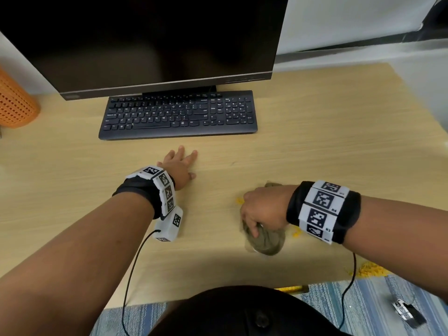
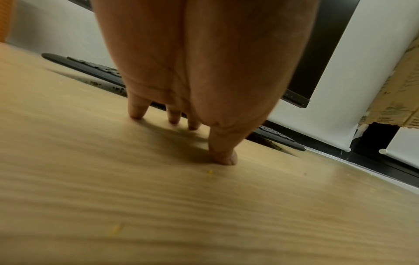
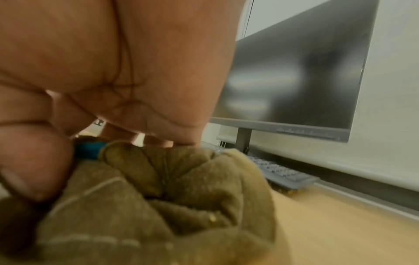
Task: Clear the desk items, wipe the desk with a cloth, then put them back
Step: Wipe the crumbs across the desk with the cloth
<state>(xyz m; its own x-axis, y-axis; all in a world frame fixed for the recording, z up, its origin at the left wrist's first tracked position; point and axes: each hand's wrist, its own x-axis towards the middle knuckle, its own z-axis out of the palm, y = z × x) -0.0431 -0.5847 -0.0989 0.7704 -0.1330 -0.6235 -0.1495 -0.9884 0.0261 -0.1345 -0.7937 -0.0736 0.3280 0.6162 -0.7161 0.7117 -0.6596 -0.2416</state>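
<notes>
My right hand (image 1: 260, 209) grips a bunched olive-brown cloth (image 1: 265, 240) and presses it onto the wooden desk (image 1: 315, 141) near the front edge. In the right wrist view the cloth (image 3: 181, 197) fills the lower picture under my curled fingers (image 3: 34, 161). Yellow crumbs (image 1: 240, 201) lie beside the cloth and at the desk's front right corner (image 1: 371, 269). My left hand (image 1: 180, 163) rests on the desk with straight spread fingers, just in front of the black keyboard (image 1: 178, 115). Its fingertips (image 2: 223, 157) touch the wood.
A black monitor (image 1: 145, 40) stands behind the keyboard. An orange mesh basket (image 1: 14, 103) sits at the far left. A cardboard box (image 2: 399, 89) shows at the right in the left wrist view. A striped blue rug (image 1: 363, 309) and a small device (image 1: 407, 312) lie on the floor.
</notes>
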